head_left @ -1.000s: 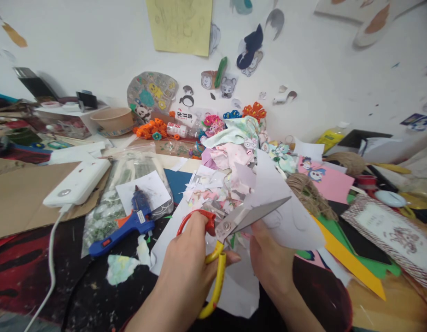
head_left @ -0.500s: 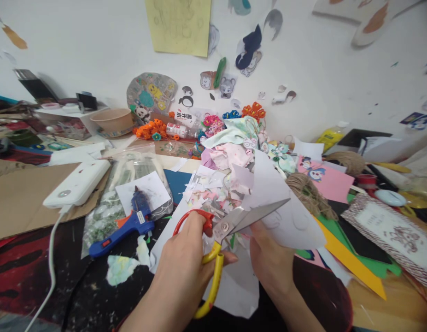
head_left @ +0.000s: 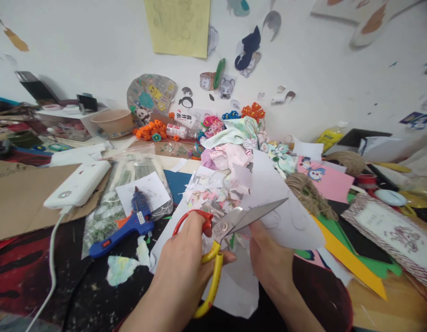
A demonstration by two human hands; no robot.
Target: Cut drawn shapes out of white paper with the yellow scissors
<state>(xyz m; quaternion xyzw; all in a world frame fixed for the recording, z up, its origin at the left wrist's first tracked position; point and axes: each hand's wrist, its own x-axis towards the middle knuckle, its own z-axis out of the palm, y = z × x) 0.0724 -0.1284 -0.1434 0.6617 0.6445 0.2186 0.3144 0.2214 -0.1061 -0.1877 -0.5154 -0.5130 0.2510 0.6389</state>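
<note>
My left hand (head_left: 185, 258) is wrapped round the red and yellow handles of a pair of scissors (head_left: 224, 227). The blades point right and stand slightly apart, over the lower left part of a white sheet of paper (head_left: 268, 189). Faint pencil lines show on that sheet. My right hand (head_left: 271, 258) grips the sheet's lower edge, its fingers partly hidden behind the paper and blades. Beneath both hands lies another white sheet (head_left: 239, 286), with a heap of small paper scraps (head_left: 213, 196) on its upper part.
To the left are a blue glue gun (head_left: 140, 219), a white power bank (head_left: 78, 184) with a cable, and cardboard (head_left: 23, 198). Twine (head_left: 308, 193), coloured paper (head_left: 358, 263) and a patterned pouch (head_left: 396, 235) lie on the right. Fabric pieces (head_left: 230, 157) and orange flowers (head_left: 151, 130) stand behind.
</note>
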